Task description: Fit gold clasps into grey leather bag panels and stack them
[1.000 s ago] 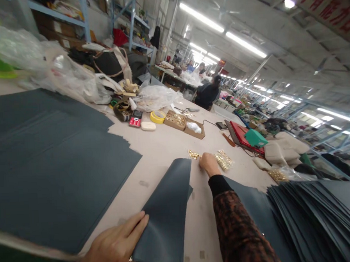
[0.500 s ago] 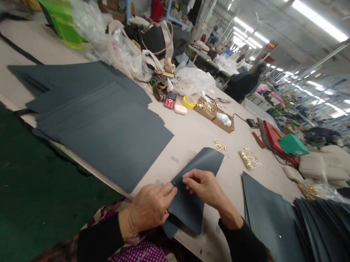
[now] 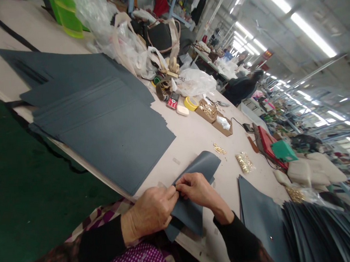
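Note:
A dark blue-grey sheet [image 3: 187, 218], leather-like and curled over at its far end, lies at the table edge in front of me. My left hand [image 3: 155, 208] is closed on its near-left edge, thumb and forefinger pinched together. Fingers of my right hand [image 3: 194, 188] are also pinched, meeting the left fingertips over the sheet. Whatever tiny piece the right fingertips hold is hidden. Beyond the curl lies a small heap of gold-coloured metal pieces [image 3: 219, 148]. A stack of similar flat sheets [image 3: 113, 130] is to the left.
More sheets [image 3: 261, 216] stand piled at the right, the nearest with a small shiny stud. A clear bag of gold pieces [image 3: 244, 162], a cardboard box [image 3: 206, 110], yellow tape [image 3: 190, 103] and a red phone-like device [image 3: 172, 101] sit farther back. Someone in dark clothing [image 3: 240, 89] is in the distance.
My right hand has moved left, bringing its pinched fingertips against those of my left hand. The left hand keeps its hold on the sheet. The camera view has shifted slightly.

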Available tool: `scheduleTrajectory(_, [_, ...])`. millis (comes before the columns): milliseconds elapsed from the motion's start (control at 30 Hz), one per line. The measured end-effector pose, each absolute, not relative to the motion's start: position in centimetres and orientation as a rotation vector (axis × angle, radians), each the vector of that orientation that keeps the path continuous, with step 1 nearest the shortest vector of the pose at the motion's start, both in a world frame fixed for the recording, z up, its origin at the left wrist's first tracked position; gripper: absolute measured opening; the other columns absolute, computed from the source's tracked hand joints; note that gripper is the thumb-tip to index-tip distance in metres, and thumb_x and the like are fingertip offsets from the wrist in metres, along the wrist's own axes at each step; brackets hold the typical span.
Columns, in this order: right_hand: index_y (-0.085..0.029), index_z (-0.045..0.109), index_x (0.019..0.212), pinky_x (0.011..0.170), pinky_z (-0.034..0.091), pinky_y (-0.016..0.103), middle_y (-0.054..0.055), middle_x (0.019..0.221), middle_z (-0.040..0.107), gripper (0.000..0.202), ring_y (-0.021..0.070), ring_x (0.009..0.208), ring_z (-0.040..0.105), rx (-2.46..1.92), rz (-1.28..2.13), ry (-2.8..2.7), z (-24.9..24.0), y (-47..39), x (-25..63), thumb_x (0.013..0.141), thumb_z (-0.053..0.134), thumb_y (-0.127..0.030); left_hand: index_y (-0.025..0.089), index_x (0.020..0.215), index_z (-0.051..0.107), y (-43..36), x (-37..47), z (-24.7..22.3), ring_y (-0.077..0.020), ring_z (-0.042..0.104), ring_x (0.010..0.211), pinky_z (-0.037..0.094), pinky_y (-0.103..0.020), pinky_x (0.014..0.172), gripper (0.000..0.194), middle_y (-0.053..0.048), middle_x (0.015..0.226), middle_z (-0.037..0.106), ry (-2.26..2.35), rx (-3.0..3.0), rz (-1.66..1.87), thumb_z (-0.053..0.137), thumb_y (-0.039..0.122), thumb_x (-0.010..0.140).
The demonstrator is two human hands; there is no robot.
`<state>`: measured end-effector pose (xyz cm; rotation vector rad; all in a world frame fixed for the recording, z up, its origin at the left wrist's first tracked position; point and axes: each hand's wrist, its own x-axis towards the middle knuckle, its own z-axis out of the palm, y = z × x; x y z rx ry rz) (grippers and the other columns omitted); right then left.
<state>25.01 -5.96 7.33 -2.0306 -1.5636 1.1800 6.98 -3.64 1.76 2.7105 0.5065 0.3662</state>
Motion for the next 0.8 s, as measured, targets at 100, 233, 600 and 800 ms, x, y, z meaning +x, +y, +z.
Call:
scheduleTrajectory(100, [-0.015,0.068,0.073,0.05,0.046,0.019,-0.001,0.059,0.065,0.013,0.0117,0.053,0.061,-2.018,1.206,-1.553,7.3,-6.0,25.1,0.079,0.056,-0.016,0.016,0.112,0.059,-3.6,7.0,1.8,-0.0264,0.062,0.078,0.05,-0.041,0.063,0.03,-0.006,0.096,0.065,0.509,2.695,0.359,0.054,0.024,0.083])
scheduleTrajectory(233, [-0.015,0.069,0.072,0.05,0.044,0.018,-0.001,0.058,0.065,0.014,0.0103,0.052,0.059,-2.067,1.141,-1.574,7.3,-5.9,24.7,0.077,0.056,-0.013,0.015,0.112,0.059,-3.6,6.9,1.9,-0.0269,0.063,0.077,0.052,-0.042,0.063,0.037,-0.006,0.096,0.066,0.504,2.684,0.336,0.051,0.015,0.077])
scheduleTrajectory(600, [-0.017,0.064,0.064,0.045,0.048,0.018,-0.003,0.05,0.058,0.009,0.0124,0.051,0.061,-2.293,1.494,-1.252,8.5,-3.7,24.8,0.073,0.065,-0.017,0.011,0.111,0.062,-3.0,6.9,1.0,-0.0183,0.068,0.07,0.05,-0.033,0.063,0.046,-0.008,0.096,0.073,0.37,2.819,0.913,0.042,0.004,0.071])
scheduleTrajectory(800, [-0.017,0.063,0.063,0.048,0.046,0.018,-0.003,0.051,0.059,0.012,0.0129,0.055,0.061,-2.367,1.436,-1.361,9.5,-3.4,24.7,0.073,0.068,-0.02,0.014,0.111,0.061,-2.5,7.0,1.1,-0.016,0.066,0.059,0.047,-0.034,0.057,0.041,-0.004,0.094,0.074,0.32,2.854,0.953,0.041,0.006,0.077])
